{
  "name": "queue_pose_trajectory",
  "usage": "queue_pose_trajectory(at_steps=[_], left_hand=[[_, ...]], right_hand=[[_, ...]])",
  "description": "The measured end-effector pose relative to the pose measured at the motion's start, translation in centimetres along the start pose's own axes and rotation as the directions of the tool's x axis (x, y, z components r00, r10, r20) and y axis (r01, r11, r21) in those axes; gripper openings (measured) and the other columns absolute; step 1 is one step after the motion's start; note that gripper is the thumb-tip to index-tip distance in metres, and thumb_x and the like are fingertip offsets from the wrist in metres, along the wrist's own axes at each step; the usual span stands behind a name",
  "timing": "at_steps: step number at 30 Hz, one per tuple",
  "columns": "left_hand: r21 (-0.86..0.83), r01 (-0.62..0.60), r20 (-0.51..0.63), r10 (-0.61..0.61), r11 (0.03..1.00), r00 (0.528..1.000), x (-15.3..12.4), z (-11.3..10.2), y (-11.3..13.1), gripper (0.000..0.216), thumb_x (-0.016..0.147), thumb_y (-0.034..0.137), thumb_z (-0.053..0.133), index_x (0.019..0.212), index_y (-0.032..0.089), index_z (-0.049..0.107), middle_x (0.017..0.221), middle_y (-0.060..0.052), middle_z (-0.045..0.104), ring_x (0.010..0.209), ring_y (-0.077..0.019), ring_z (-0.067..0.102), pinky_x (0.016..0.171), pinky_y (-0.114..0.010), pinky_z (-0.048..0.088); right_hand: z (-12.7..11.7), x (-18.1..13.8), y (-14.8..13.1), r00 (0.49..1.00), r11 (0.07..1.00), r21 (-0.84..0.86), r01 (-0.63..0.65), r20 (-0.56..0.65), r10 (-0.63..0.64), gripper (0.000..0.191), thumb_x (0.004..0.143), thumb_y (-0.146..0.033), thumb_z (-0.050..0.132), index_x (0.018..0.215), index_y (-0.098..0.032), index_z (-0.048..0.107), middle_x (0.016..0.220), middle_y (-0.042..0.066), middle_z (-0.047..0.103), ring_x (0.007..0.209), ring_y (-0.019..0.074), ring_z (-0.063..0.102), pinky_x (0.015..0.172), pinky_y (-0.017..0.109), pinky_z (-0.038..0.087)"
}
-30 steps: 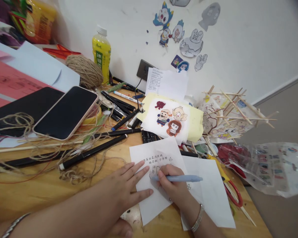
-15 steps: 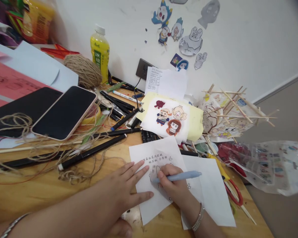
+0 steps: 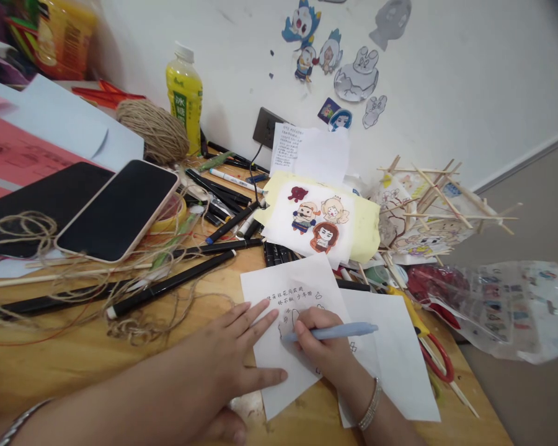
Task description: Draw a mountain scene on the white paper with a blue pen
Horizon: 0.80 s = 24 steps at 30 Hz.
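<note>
Head view: the left hand (image 3: 230, 359), grip released, is lying flat on the left edge of the small white handwritten paper sheet (image 3: 302, 279) on the wooden bench (image 3: 65, 365); over that sheet's middle, the right hand (image 3: 323, 350) is grasping a pale blue plastic pen (image 3: 339, 331).

The sheet (image 3: 302, 275) is thin, matt white paper, the pen (image 3: 339, 331) has a smooth, pale blue plastic barrel, and the tabletop (image 3: 74, 365) is smooth yellowish wood with a slight sheen. The phone (image 3: 118, 210) has a glossy black face, the twine ball (image 3: 153, 130) is rough, fibrous cord, and the bottle (image 3: 185, 93) is glossy plastic. The stick frame (image 3: 441, 198) is bare, matt wood; the bag (image 3: 506, 310) is crinkled, shiny clear plastic film.
</note>
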<state>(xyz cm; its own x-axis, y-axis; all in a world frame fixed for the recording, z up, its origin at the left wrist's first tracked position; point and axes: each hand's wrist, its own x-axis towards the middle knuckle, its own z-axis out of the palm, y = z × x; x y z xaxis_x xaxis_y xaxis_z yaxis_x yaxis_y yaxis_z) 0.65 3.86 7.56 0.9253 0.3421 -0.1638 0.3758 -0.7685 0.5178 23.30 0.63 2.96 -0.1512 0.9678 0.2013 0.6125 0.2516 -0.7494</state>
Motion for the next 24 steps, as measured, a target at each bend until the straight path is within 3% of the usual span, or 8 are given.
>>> queue_pose_trajectory(at_steps=[6, 12, 16, 24], left_hand=[[-0.005, -0.019, -0.051, 0.019, 1.0, 0.999, -0.01, 0.17, -0.12, 0.06, 0.082, 0.043, 0.079, 0.137, 0.039, 0.055, 0.156, -0.016, 0.032, 0.144, -0.0427, 0.025, 0.113, -0.065, 0.027], [0.046, 0.043, 0.069, -0.046, 0.998, 0.997, -0.07, -0.45, 0.45, 0.063, 0.083, 0.038, 0.078, 0.139, 0.04, 0.052, 0.155, -0.018, 0.033, 0.144, -0.0431, 0.022, 0.113, -0.065, 0.027], [0.023, 0.011, -0.002, -0.011, 1.0, 1.0, 0.16, -0.46, 0.38, 0.062, 0.081, 0.042, 0.079, 0.137, 0.04, 0.054, 0.155, -0.018, 0.034, 0.143, -0.0445, 0.025, 0.111, -0.066, 0.029], [0.051, 0.003, -0.004, -0.003, 0.999, 1.0, -0.02, -0.16, 0.14, 0.062, 0.081, 0.041, 0.079, 0.137, 0.04, 0.055, 0.154, -0.017, 0.036, 0.143, -0.0433, 0.026, 0.112, -0.064, 0.03]], right_hand=[[0.09, 0.06, 0.01, 1.0, 0.999, 0.043, 0.003, 0.005, -0.004, 0.035, 0.085, -0.027, 0.05, 0.054, -0.023, 0.035, 0.05, -0.004, 0.043, 0.048, 0.0131, 0.042, 0.049, 0.026, 0.036], [0.04, 0.04, 0.06, 1.0, 0.999, 0.042, 0.001, 0.022, -0.002, 0.039, 0.087, -0.031, 0.051, 0.053, -0.023, 0.034, 0.05, -0.004, 0.041, 0.049, 0.0122, 0.041, 0.05, 0.025, 0.036], [-0.01, -0.01, 0.03, 0.999, 0.998, 0.061, -0.007, 0.037, 0.005, 0.043, 0.088, -0.031, 0.052, 0.051, -0.023, 0.033, 0.049, -0.004, 0.04, 0.048, 0.012, 0.04, 0.049, 0.026, 0.037], [-0.1, 0.08, -0.18, 0.999, 0.997, 0.082, -0.002, 0.054, -0.003, 0.043, 0.088, -0.03, 0.052, 0.051, -0.023, 0.031, 0.048, -0.005, 0.039, 0.047, 0.012, 0.04, 0.048, 0.026, 0.036]])
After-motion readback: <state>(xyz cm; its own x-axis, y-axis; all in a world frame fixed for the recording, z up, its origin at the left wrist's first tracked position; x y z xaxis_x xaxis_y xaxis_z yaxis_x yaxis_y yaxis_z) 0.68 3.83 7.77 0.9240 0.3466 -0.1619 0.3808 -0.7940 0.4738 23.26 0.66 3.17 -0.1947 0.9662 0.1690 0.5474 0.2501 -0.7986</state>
